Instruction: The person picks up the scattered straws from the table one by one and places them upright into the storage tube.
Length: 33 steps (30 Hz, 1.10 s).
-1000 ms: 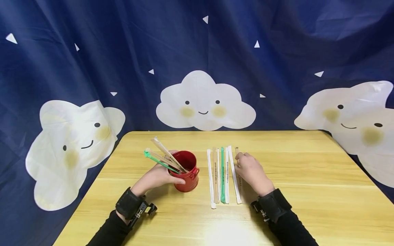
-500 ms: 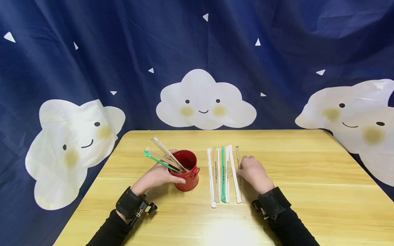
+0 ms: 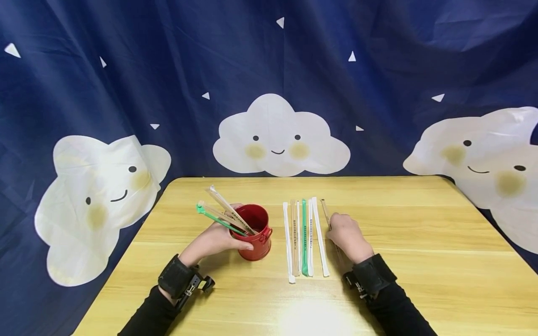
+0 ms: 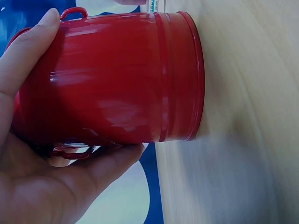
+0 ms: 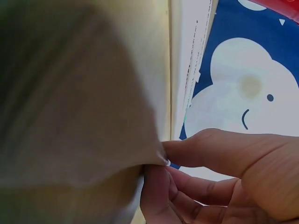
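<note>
My left hand (image 3: 215,240) grips a small red metal bucket (image 3: 261,247) near its rim, thumb on one side and fingers on the other. From the bucket lean several paper-wrapped straws, among them a green one (image 3: 218,219) and a pale one (image 3: 224,200). To the right, my right hand (image 3: 346,237) pinches a brownish wrapped straw (image 3: 325,208) between thumb and fingertip. In the right wrist view that straw's wrapper (image 5: 88,121) is close and blurred. Most of the straw's middle is hidden by the hand in the head view.
Between the hands lies a row of wrapped straws, with a white one (image 3: 287,242), a brown one (image 3: 294,247), a green one (image 3: 304,252) and a slanted white one (image 3: 320,238). Behind the wooden table (image 3: 420,224) hangs a blue cloud-print curtain (image 3: 378,70).
My right hand has taken hold of the brownish straw at the row's right end. The straw has turned, its near end swinging right toward the wrist. The left hand and bucket stay put.
</note>
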Each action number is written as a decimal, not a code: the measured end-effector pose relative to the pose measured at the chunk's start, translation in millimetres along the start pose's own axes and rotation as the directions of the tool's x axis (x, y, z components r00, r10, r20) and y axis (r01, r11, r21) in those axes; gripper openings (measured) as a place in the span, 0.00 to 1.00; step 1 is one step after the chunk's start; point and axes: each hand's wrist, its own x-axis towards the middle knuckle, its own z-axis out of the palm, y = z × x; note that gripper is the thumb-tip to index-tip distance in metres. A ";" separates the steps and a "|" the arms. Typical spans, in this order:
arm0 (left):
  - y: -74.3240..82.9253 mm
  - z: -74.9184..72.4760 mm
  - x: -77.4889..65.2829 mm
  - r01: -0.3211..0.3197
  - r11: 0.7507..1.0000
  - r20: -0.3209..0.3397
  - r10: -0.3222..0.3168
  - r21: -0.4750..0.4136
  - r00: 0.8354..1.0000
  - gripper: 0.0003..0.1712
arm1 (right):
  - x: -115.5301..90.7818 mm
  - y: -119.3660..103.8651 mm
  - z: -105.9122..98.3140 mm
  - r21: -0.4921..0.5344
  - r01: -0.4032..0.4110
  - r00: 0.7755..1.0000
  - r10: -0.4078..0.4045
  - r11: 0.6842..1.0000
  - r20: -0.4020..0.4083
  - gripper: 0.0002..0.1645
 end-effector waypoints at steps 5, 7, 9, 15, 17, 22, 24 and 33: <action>0.2 -0.1 0.6 -0.005 1.000 -0.002 0.005 0.006 1.000 0.52 | -0.2 0.6 -0.1 0.000 0.020 1.000 -0.020 1.000 -0.015 0.14; 0.5 0.0 1.0 -0.006 1.000 -0.001 0.006 0.011 1.000 0.52 | -0.4 0.7 -0.6 0.008 0.028 0.999 -0.028 1.000 -0.016 0.13; 0.8 0.2 1.3 -0.006 1.000 -0.002 0.006 0.012 1.000 0.52 | -0.5 1.2 -1.1 0.021 0.030 0.999 -0.030 0.999 -0.013 0.13; 0.5 0.5 1.4 -0.012 1.000 -0.006 0.012 0.008 1.000 0.52 | -1.9 1.0 -4.6 0.023 0.076 0.995 -0.074 0.997 -0.072 0.14; 0.2 0.3 0.9 -0.017 1.000 -0.009 0.017 0.008 1.000 0.53 | -2.5 -0.7 -6.0 0.034 0.098 0.991 -0.094 0.995 -0.099 0.12; -0.6 0.8 -0.5 -0.004 1.000 -0.015 0.004 0.028 1.000 0.53 | -2.6 -6.1 -9.1 0.075 0.112 0.982 -0.099 0.991 -0.163 0.08; -0.7 1.1 -0.5 0.002 0.999 -0.013 -0.001 0.032 1.000 0.52 | -2.7 -7.7 -10.9 0.087 0.115 0.975 -0.096 0.990 -0.199 0.12; 0.4 1.6 -0.5 0.008 0.999 -0.006 -0.008 0.035 1.000 0.52 | -5.6 -15.3 -16.1 0.115 0.182 0.924 -0.130 0.977 -0.359 0.16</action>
